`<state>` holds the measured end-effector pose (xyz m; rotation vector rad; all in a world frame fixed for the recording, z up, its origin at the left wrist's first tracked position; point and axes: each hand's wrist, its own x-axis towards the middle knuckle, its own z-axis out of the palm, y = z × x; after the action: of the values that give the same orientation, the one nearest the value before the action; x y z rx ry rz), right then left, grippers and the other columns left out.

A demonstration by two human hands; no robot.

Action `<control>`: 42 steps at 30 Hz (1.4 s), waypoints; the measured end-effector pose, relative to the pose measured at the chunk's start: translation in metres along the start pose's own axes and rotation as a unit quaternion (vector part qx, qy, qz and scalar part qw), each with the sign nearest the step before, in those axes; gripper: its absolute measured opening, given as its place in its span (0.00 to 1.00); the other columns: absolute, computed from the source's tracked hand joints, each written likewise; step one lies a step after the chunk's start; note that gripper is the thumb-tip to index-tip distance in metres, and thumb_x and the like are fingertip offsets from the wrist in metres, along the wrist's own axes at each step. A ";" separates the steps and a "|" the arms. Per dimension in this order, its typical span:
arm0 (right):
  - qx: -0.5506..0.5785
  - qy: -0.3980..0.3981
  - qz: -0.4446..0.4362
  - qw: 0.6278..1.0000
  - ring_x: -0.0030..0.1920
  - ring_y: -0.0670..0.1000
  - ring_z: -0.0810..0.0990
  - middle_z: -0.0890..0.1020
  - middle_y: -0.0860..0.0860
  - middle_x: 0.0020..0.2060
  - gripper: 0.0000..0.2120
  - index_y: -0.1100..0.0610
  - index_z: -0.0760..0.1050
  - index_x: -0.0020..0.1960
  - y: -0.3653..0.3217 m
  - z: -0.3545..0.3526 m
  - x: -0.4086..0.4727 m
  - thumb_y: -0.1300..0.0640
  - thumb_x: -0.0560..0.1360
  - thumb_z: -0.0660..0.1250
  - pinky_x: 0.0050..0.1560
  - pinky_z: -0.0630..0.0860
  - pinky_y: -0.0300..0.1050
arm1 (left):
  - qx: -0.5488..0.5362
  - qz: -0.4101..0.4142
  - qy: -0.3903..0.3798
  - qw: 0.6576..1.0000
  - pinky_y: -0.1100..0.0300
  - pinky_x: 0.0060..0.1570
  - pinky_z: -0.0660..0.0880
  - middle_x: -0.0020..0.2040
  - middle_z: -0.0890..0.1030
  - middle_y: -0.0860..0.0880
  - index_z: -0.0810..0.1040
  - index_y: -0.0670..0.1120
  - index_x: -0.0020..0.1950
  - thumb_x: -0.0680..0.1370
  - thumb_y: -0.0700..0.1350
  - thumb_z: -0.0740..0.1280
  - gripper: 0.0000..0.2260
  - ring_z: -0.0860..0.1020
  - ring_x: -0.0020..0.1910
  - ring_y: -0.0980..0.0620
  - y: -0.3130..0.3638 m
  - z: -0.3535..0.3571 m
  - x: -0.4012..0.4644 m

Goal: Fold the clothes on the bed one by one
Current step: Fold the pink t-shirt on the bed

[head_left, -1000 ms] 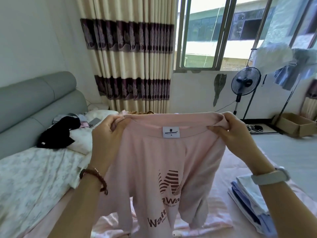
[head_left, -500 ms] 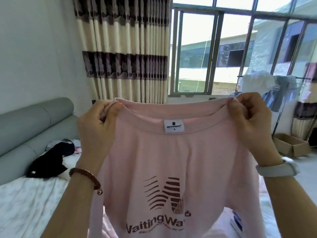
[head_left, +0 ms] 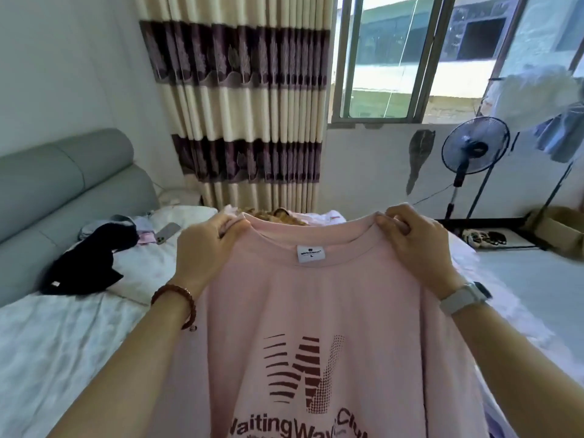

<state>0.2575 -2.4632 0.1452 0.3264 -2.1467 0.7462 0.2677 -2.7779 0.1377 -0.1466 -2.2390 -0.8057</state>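
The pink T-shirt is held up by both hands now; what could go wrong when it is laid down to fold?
1. The left hand and right hand pinch the pink T-shirt only at the shoulders, so the hanging body may crease as it lands.
2. A black garment and a phone lie on the bed; the shirt could drag over them if it swings left.

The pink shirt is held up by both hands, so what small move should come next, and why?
Probably lower the shirt flat onto the bed. The left hand and right hand pinch it at the shoulders by the collar, and it hangs spread open in the air, so it needs a surface before any fold.
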 end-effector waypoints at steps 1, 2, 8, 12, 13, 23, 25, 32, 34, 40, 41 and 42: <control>-0.013 -0.023 0.019 0.999 0.33 0.56 0.77 0.74 0.46 0.28 0.09 0.54 0.75 0.42 0.020 0.027 0.001 0.49 0.75 0.66 0.36 0.65 0.41 | 0.022 -0.016 -0.028 0.999 0.59 0.35 0.66 0.34 0.79 0.46 0.79 0.46 0.42 0.76 0.56 0.66 0.13 0.77 0.37 0.45 -0.018 0.025 0.006; -0.026 -0.047 0.040 0.998 0.36 0.58 0.78 0.76 0.48 0.30 0.10 0.54 0.75 0.43 0.041 0.057 0.002 0.48 0.75 0.65 0.37 0.65 0.42 | 0.047 -0.032 -0.053 0.997 0.56 0.36 0.67 0.34 0.79 0.45 0.78 0.46 0.42 0.76 0.56 0.64 0.14 0.78 0.38 0.42 -0.036 0.051 0.011; -0.073 -0.265 0.181 0.944 0.59 0.59 0.73 0.77 0.58 0.58 0.16 0.57 0.72 0.60 0.156 0.247 -0.001 0.48 0.78 0.60 0.54 0.69 0.50 | 0.162 -0.159 -0.193 0.955 0.49 0.55 0.67 0.62 0.73 0.41 0.71 0.46 0.63 0.77 0.55 0.62 0.19 0.70 0.61 0.40 -0.149 0.218 0.032; -0.093 -0.370 0.168 0.909 0.66 0.61 0.67 0.68 0.58 0.68 0.22 0.57 0.62 0.71 0.206 0.324 -0.056 0.54 0.79 0.59 0.59 0.67 0.54 | 0.204 -0.204 -0.262 0.921 0.44 0.65 0.61 0.71 0.64 0.43 0.63 0.47 0.72 0.78 0.53 0.60 0.23 0.62 0.69 0.41 -0.203 0.299 -0.013; -0.095 -0.389 0.166 0.901 0.66 0.60 0.67 0.67 0.57 0.69 0.22 0.57 0.61 0.72 0.214 0.335 -0.077 0.55 0.79 0.58 0.60 0.67 0.54 | 0.201 -0.211 -0.280 0.915 0.45 0.66 0.61 0.71 0.64 0.43 0.63 0.48 0.72 0.78 0.51 0.60 0.23 0.62 0.69 0.41 -0.214 0.312 -0.031; -0.135 -0.357 0.270 0.884 0.66 0.63 0.68 0.71 0.62 0.65 0.19 0.64 0.70 0.65 0.244 0.326 -0.256 0.65 0.74 0.61 0.66 0.62 0.59 | 0.254 -0.363 -0.280 0.852 0.45 0.63 0.62 0.72 0.63 0.40 0.64 0.43 0.72 0.75 0.50 0.67 0.28 0.65 0.67 0.38 -0.283 0.324 -0.191; -0.172 -0.326 0.289 0.883 0.67 0.64 0.66 0.69 0.64 0.66 0.20 0.65 0.69 0.66 0.249 0.318 -0.267 0.65 0.75 0.60 0.66 0.60 0.61 | 0.271 -0.387 -0.290 0.832 0.45 0.61 0.63 0.69 0.66 0.38 0.63 0.43 0.72 0.74 0.54 0.66 0.30 0.66 0.66 0.38 -0.295 0.323 -0.200; -0.227 -0.327 0.495 0.772 0.65 0.64 0.66 0.71 0.64 0.63 0.20 0.63 0.67 0.66 0.287 0.320 -0.248 0.53 0.78 0.58 0.63 0.61 0.58 | 0.155 -0.437 -0.238 0.854 0.54 0.45 0.65 0.55 0.77 0.36 0.74 0.39 0.55 0.78 0.51 0.62 0.16 0.74 0.50 0.38 -0.333 0.334 -0.181; -0.225 -0.354 0.500 0.757 0.58 0.65 0.72 0.76 0.66 0.56 0.14 0.64 0.73 0.55 0.296 0.320 -0.239 0.54 0.77 0.58 0.58 0.65 0.58 | 0.153 -0.430 -0.184 0.870 0.55 0.40 0.61 0.51 0.77 0.34 0.73 0.36 0.49 0.79 0.47 0.60 0.13 0.73 0.46 0.38 -0.332 0.331 -0.170; -0.290 -0.183 0.437 0.832 0.54 0.66 0.72 0.73 0.67 0.56 0.12 0.65 0.73 0.56 0.321 0.309 -0.203 0.61 0.77 0.58 0.58 0.63 0.59 | 0.269 -0.364 -0.113 0.884 0.45 0.45 0.67 0.58 0.71 0.35 0.73 0.38 0.56 0.76 0.40 0.64 0.10 0.71 0.55 0.35 -0.337 0.316 -0.137; -0.304 -0.205 0.426 0.827 0.56 0.65 0.71 0.72 0.66 0.57 0.13 0.63 0.73 0.58 0.326 0.309 -0.201 0.61 0.76 0.59 0.60 0.60 0.59 | 0.285 -0.354 -0.131 0.881 0.43 0.51 0.66 0.59 0.70 0.34 0.73 0.39 0.58 0.73 0.38 0.65 0.13 0.70 0.57 0.35 -0.337 0.320 -0.135; -0.310 -0.242 0.420 0.818 0.59 0.64 0.70 0.71 0.64 0.59 0.15 0.61 0.73 0.61 0.328 0.313 -0.199 0.62 0.75 0.59 0.62 0.58 0.60 | 0.295 -0.343 -0.142 0.880 0.42 0.55 0.65 0.60 0.70 0.34 0.72 0.39 0.60 0.71 0.37 0.66 0.17 0.69 0.59 0.35 -0.336 0.326 -0.134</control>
<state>0.0358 -2.3997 -0.2922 -0.9389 -2.8807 0.3634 0.0537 -2.8354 -0.2959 0.9217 -2.7412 -0.4041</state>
